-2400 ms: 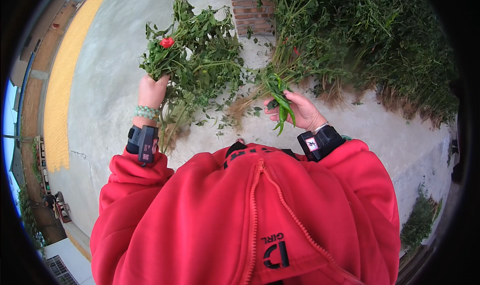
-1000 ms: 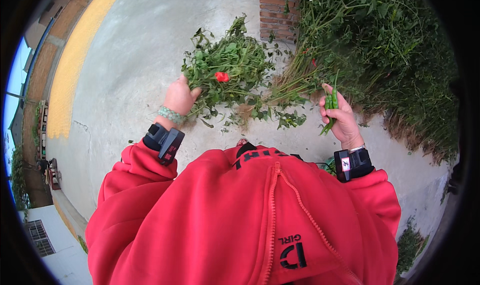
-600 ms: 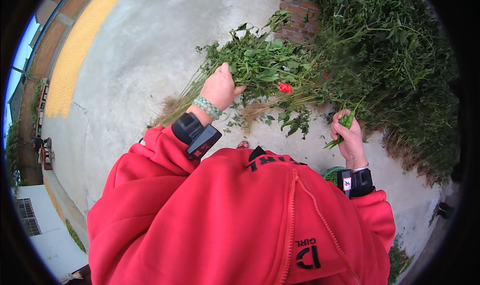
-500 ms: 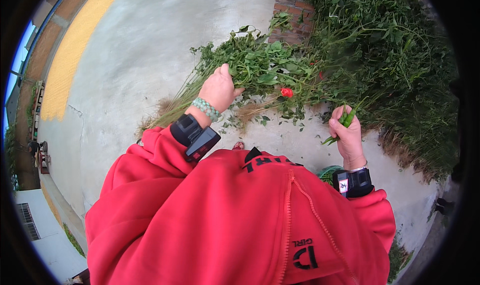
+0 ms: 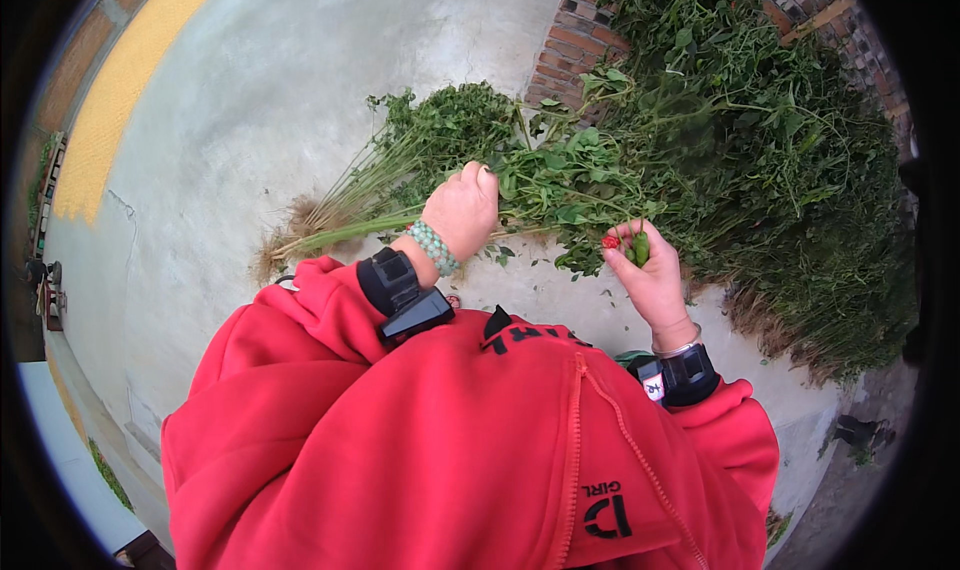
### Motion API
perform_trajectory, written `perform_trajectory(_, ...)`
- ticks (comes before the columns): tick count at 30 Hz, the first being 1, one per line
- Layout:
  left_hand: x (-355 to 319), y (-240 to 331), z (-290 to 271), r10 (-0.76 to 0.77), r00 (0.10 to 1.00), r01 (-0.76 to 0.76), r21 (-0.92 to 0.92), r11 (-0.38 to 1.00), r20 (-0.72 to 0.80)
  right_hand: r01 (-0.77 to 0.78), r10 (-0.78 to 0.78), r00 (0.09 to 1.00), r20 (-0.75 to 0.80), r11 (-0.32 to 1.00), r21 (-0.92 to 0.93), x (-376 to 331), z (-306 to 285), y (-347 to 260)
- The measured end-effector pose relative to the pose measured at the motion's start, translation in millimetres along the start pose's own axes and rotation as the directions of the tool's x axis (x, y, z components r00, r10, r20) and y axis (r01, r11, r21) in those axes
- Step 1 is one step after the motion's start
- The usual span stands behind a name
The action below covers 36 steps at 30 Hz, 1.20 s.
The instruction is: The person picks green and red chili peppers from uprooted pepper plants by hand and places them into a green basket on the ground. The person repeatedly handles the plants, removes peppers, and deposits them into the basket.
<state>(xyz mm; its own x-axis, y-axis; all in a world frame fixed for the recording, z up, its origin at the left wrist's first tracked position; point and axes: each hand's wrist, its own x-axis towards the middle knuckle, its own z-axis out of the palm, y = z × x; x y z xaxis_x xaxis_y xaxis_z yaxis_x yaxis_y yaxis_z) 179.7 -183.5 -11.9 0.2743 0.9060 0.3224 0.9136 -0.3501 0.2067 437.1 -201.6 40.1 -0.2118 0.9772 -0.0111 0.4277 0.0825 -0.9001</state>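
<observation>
My left hand (image 5: 462, 208) grips the stems of an uprooted green plant bunch (image 5: 470, 170) and holds it sideways, roots toward the left and leaves toward the right. A small red pepper (image 5: 610, 241) hangs on the bunch, right at the fingertips of my right hand (image 5: 648, 282). That hand pinches the red pepper while keeping a few green peppers (image 5: 640, 247) in its fingers. Both wrists carry black devices, and the left one also has a green bead bracelet.
A large heap of pulled green plants (image 5: 780, 150) lies to the right against a brick pillar (image 5: 580, 45). Grey concrete ground (image 5: 250, 100) spreads to the left, with a yellow strip (image 5: 120, 90) at its far edge.
My left hand has turned the plant bunch from upright to lying sideways and moved it right. My right hand has come up from beside the heap to the red pepper.
</observation>
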Motion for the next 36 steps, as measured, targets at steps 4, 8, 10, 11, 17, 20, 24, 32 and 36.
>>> perform_trajectory(4,-9.7,-16.1,3.5,0.030,0.999,-0.034,-0.099,0.995,-0.042,-0.055,0.056,0.998,-0.005,0.993,0.108,6.5,5.5,4.3)
perform_trajectory(8,-7.9,-48.6,3.3,-0.072,0.997,0.061,-0.245,0.967,-0.036,-0.072,0.057,0.995,0.076,0.973,0.219,6.2,3.0,-6.7)
perform_trajectory(10,2.9,-77.6,0.1,-0.130,0.989,0.102,-0.322,0.941,-0.068,-0.102,0.086,0.994,0.066,0.947,0.304,2.4,-3.8,-10.9)
perform_trajectory(11,11.4,-94.9,-3.1,-0.148,0.983,0.101,-0.348,0.932,-0.111,-0.064,0.061,0.998,0.020,0.950,0.305,1.2,-7.5,-10.7)
perform_trajectory(17,48.4,-159.4,-48.2,-0.357,0.883,-0.053,-0.820,0.570,-0.305,-0.028,0.183,0.927,-0.327,0.903,0.428,-15.1,-26.8,13.7)
perform_trajectory(20,58.7,-170.1,-77.4,-0.484,0.870,0.097,-0.928,0.360,-0.097,-0.027,0.249,0.875,-0.415,0.881,0.472,-25.7,-30.5,28.9)
perform_trajectory(24,79.6,-186.0,-104.2,-0.550,0.835,0.134,-0.978,0.161,0.024,-0.005,0.272,0.837,-0.474,0.871,0.491,-32.6,-33.1,36.2)
perform_trajectory(32,102.8,-196.8,-131.8,-0.574,0.815,-0.139,-0.989,-0.055,-0.082,-0.007,0.305,0.826,-0.473,0.846,0.533,-24.6,-21.3,34.1)
perform_trajectory(36,99.1,-204.3,-140.4,-0.598,0.799,-0.185,-0.971,-0.151,-0.059,0.028,0.259,0.854,-0.451,0.843,0.537,-20.6,-15.9,32.9)
